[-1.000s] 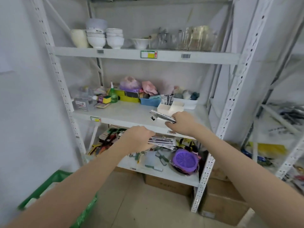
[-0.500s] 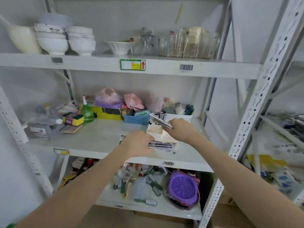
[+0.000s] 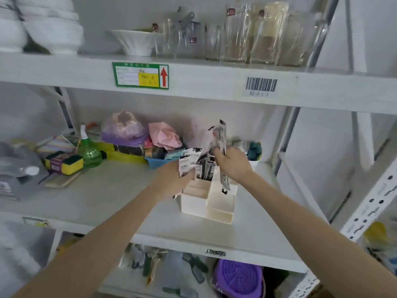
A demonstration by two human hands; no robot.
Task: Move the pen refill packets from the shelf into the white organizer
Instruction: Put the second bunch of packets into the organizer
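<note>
The white organizer (image 3: 219, 204) stands on the middle shelf (image 3: 103, 194), with several black-and-white pen refill packets (image 3: 205, 168) upright in its back compartment. My left hand (image 3: 171, 181) grips a bunch of refill packets (image 3: 189, 160) at the organizer's left side. My right hand (image 3: 233, 163) holds another bunch of packets (image 3: 221, 138) upright over the organizer's right compartments; their lower ends dip into it.
On the middle shelf behind and to the left are a blue basket (image 3: 156, 163), a green spray bottle (image 3: 89, 152), sponges (image 3: 64, 164) and bagged items (image 3: 124, 129). Glass jars (image 3: 247, 33) and white bowls (image 3: 51, 29) fill the upper shelf. A purple strainer (image 3: 238, 280) lies below.
The view has closed in on the shelf. Both hands have risen and turned their packets from lying flat to upright at the organizer.
</note>
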